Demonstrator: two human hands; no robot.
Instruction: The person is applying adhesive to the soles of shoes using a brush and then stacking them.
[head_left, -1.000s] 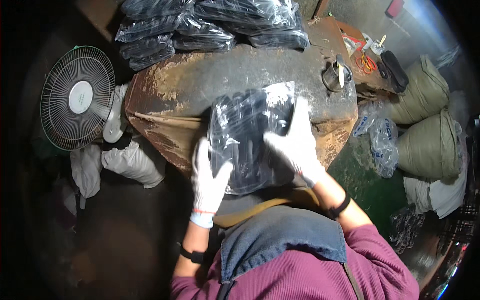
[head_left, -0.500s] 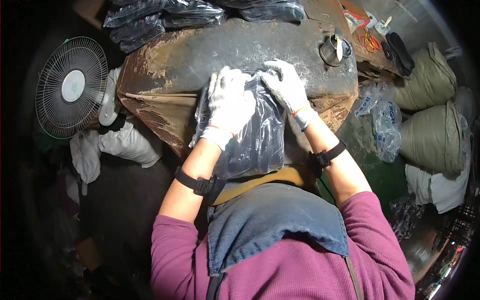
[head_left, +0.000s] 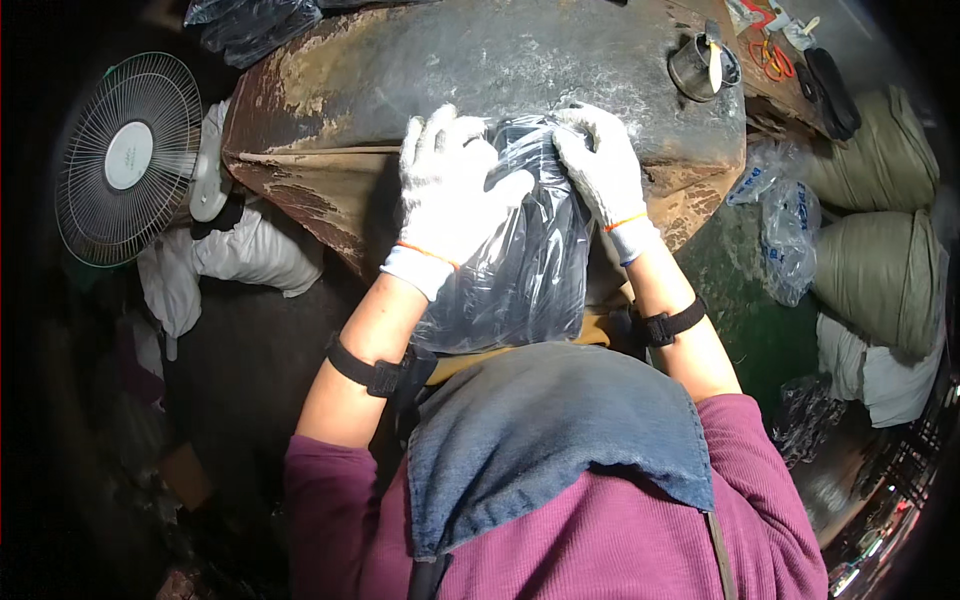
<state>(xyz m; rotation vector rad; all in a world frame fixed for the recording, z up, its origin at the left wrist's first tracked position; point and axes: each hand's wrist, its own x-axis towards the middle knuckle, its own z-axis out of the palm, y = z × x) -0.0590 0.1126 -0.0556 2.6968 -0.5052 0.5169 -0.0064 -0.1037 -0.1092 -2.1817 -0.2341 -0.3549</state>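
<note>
A clear plastic bag packed with dark, flat-folded material [head_left: 530,260] lies in front of me, its far end resting on the worn table edge. My left hand [head_left: 450,195], in a white knit glove, is over its left side. The fingers are apart and slightly bent, and the thumb stretches across the plastic. At the far right corner of the bag, my gloved right hand [head_left: 605,165] curls its fingers round the edge with the thumb against the plastic. Their fingertips are partly hidden. What the dark material is, I cannot make out.
The worn dark table [head_left: 450,70] extends beyond the bag. On it stand a metal cup [head_left: 690,75] with a brush-like tool and more wrapped bags [head_left: 260,30]. Orange-handled scissors [head_left: 772,62] lie at far right. A fan [head_left: 128,160] stands left; sacks [head_left: 875,280] stand right.
My left hand has shifted slightly left and its fingers have spread. My right hand has moved a little right, at the bag's far corner. The whole view has shifted a bit.
</note>
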